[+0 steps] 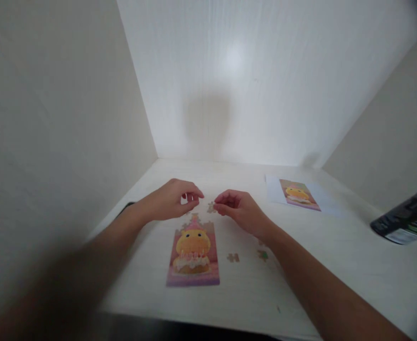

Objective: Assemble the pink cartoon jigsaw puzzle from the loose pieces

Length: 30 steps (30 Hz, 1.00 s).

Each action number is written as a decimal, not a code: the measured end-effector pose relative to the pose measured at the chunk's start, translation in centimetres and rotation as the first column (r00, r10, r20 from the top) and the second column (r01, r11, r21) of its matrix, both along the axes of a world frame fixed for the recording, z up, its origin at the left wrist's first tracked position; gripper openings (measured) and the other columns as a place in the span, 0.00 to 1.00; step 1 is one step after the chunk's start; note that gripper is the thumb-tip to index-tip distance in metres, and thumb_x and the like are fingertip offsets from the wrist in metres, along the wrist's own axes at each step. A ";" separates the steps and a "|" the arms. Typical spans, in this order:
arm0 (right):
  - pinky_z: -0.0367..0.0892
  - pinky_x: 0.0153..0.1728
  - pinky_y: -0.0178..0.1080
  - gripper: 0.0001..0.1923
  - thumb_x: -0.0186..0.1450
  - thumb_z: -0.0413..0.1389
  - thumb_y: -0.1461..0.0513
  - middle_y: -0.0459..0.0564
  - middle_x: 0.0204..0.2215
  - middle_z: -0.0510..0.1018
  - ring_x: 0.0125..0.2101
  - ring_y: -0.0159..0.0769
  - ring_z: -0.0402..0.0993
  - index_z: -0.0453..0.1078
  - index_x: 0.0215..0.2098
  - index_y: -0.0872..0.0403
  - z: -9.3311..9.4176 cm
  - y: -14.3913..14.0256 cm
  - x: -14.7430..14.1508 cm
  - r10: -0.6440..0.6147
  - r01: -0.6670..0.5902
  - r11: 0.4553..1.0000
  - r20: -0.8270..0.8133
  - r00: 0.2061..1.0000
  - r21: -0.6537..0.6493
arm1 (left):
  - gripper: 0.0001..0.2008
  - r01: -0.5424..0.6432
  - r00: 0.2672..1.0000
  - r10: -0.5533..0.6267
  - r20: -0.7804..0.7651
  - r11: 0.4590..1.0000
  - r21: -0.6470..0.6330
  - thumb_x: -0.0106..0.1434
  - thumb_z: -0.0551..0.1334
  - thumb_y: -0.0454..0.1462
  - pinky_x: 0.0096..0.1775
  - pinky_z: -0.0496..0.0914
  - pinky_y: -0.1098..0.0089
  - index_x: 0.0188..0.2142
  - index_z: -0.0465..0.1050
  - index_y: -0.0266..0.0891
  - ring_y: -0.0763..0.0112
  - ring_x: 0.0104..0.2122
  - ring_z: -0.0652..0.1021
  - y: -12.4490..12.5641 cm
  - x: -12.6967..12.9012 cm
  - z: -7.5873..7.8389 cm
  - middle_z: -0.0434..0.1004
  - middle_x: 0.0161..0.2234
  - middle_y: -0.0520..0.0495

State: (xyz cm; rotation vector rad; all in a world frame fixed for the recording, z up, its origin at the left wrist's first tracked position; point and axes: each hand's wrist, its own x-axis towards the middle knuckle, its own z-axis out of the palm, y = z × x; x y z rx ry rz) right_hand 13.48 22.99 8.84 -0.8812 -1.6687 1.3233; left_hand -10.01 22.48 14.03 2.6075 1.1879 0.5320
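Observation:
A partly built jigsaw puzzle [193, 253] showing a yellow animal on a pink ground lies on the pale table [336, 265]. Its top edge is ragged. My left hand [173, 199] hovers just beyond that edge, thumb and fingers curled close together; whether a piece is between them I cannot tell. My right hand [239, 208] is beside it, fingertips pinching or touching a small loose piece [212, 207]. Two more loose pieces [233, 257] [263, 255] lie to the right of the puzzle, near my right forearm.
A printed reference picture [299, 194] of the same image lies on white paper at the back right. A dark packet [405, 220] rests at the right edge. Pale walls close in the table at the left, back and right. A dark flat object [126, 206] peeks out behind my left wrist.

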 end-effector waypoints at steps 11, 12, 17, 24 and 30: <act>0.68 0.31 0.39 0.10 0.59 0.61 0.55 0.50 0.30 0.81 0.29 0.34 0.73 0.75 0.33 0.54 -0.1 -0.4 0.0 -0.059 0.039 0.995 0.229 0.972 0.091 | 0.08 -0.097 0.984 0.058 -0.168 0.967 -0.235 0.56 0.62 0.36 0.29 0.64 0.75 0.33 0.79 0.38 0.75 0.26 0.74 1.8 -3.7 -1.1 0.80 0.29 0.48; 0.68 0.31 0.40 0.11 0.59 0.61 0.55 0.50 0.30 0.81 0.29 0.35 0.73 0.75 0.34 0.54 -0.1 -0.3 0.1 -0.063 0.041 0.995 0.238 0.969 0.096 | 0.07 -0.084 0.985 0.042 -0.168 0.964 -0.251 0.56 0.62 0.36 0.29 0.64 0.74 0.32 0.79 0.38 0.75 0.27 0.74 1.8 -3.6 -1.2 0.80 0.29 0.48; 0.69 0.31 0.40 0.10 0.60 0.61 0.54 0.51 0.30 0.81 0.29 0.36 0.74 0.76 0.33 0.53 -0.3 -0.2 0.1 -0.076 0.040 0.990 0.269 0.960 0.136 | 0.07 -0.078 0.986 0.029 -0.164 0.951 -0.300 0.55 0.64 0.36 0.28 0.63 0.74 0.32 0.80 0.38 0.74 0.26 0.74 1.6 -3.1 -1.3 0.80 0.27 0.48; 0.67 0.29 0.39 0.10 0.60 0.60 0.55 0.50 0.29 0.81 0.28 0.35 0.74 0.76 0.34 0.53 -0.7 -0.2 0.1 -0.047 0.008 0.992 0.309 0.950 0.126 | 0.07 -0.081 0.988 0.029 -0.151 0.932 -0.353 0.56 0.64 0.36 0.29 0.65 0.74 0.34 0.81 0.38 0.73 0.27 0.76 1.6 -2.6 -1.5 0.81 0.28 0.47; 0.69 0.31 0.40 0.09 0.59 0.61 0.56 0.50 0.30 0.82 0.30 0.36 0.76 0.77 0.33 0.53 -0.8 -0.3 -0.1 -0.032 0.005 0.996 0.307 0.951 0.089 | 0.08 -0.039 0.993 -0.002 -0.120 0.938 -0.345 0.56 0.64 0.36 0.30 0.66 0.74 0.35 0.81 0.39 0.73 0.28 0.77 1.9 -2.5 -1.9 0.81 0.29 0.47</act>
